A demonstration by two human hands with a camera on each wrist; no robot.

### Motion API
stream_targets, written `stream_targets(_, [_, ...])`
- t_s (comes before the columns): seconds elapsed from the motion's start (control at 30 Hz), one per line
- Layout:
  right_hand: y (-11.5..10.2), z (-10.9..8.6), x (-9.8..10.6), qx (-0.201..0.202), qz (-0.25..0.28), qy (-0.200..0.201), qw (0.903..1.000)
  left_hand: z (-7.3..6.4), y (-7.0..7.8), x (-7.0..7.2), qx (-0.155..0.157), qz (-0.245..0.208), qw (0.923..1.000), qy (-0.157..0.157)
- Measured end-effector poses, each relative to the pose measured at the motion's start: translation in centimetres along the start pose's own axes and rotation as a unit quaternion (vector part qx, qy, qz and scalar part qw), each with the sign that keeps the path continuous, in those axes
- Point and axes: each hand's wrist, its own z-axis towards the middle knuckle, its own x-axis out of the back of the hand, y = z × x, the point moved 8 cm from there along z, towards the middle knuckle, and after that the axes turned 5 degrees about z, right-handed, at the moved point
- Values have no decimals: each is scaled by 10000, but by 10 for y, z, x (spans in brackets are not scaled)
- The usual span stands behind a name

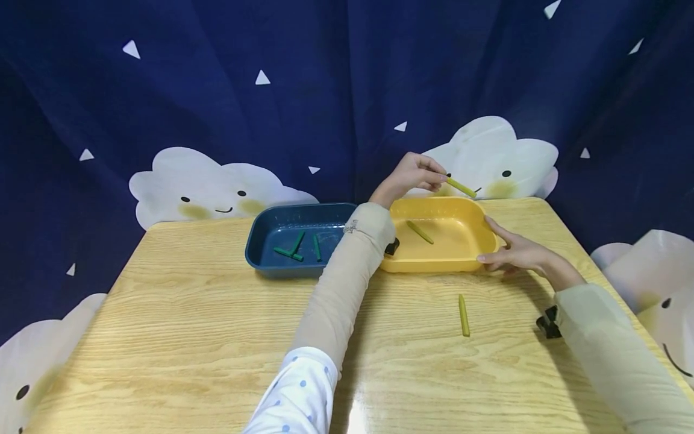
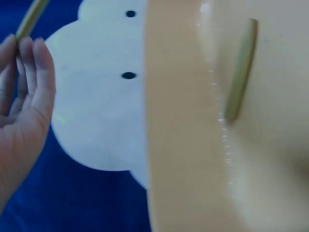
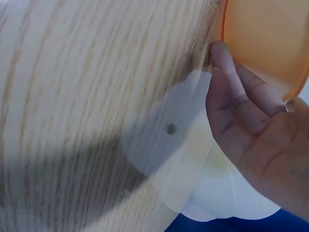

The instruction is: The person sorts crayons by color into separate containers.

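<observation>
My left hand (image 1: pixel 411 175) pinches a yellow-green crayon (image 1: pixel 461 186) by one end, above the back rim of a yellow plastic tray (image 1: pixel 434 266). The left wrist view shows this crayon (image 2: pixel 31 19) between thumb and fingertips. Inside the tray lies another yellow-green crayon (image 1: pixel 420 232). At the tray's right end my right hand (image 1: pixel 515 250) holds the wall, thumb at the front corner and forefinger farther back; its other fingers (image 3: pixel 224 58) bend against the outside in the right wrist view. A third yellow-green crayon (image 1: pixel 464 315) lies on the table before the tray.
A dark blue tray (image 1: pixel 282 272) with several green crayons (image 1: pixel 317 248) stands left of the yellow one, partly covered by my left sleeve (image 1: pixel 347 283). Both trays sit near the back edge of the wooden table (image 1: pixel 179 337), before a navy cloud-print curtain (image 1: pixel 303 108).
</observation>
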Motion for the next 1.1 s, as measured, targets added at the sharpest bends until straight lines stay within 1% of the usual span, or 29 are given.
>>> stream_targets(0.07, [1, 0, 1, 7, 15, 15, 10000, 3, -10, -1, 151, 228, 9996, 107])
stream_targets(0.17, [2, 0, 1, -10, -18, 37, 10000, 5, -23, -3, 507, 350, 9978, 243])
stream_targets(0.3, [1, 1, 0, -19, -31, 61, 10000, 2, -40, -5, 1243, 260, 9915, 280])
stream_targets(0.37, [1, 1, 0, -4, 3, 69, 10000, 0, -47, -6, 1549, 219, 9874, 260])
stream_targets(0.43, [1, 1, 1, 11, 48, 71, 10000, -2, -51, -7, 1737, 191, 9843, 232])
stream_targets(0.5, [1, 1, 0, 12, 115, 65, 9999, -3, -54, -8, 1860, 306, 9818, 210])
stream_targets(0.6, [2, 0, 0, -4, 175, 68, 9998, -4, -59, -9, 2138, 575, 9751, 139])
stream_targets(0.73, [1, -2, 0, -13, 191, 74, 9998, -8, -64, -8, 2600, 1000, 9604, -9])
stream_targets(0.8, [1, -2, 0, -31, 172, 76, 9998, -10, -63, -6, 2674, 1418, 9531, -63])
stream_targets(0.87, [1, -1, 1, -57, 131, 80, 9999, -12, -61, -5, 2647, 1883, 9458, -55])
stream_targets(0.93, [2, -1, 1, -80, 106, 80, 9999, -12, -56, -4, 2495, 2244, 9420, 13])
stream_targets(1.0, [2, -1, 2, -82, 92, 84, 9999, -13, -50, -5, 2353, 2390, 9420, 101])
stream_targets(1.1, [3, 0, 1, -100, 105, 79, 9999, -14, -44, -8, 2172, 2384, 9464, 160])
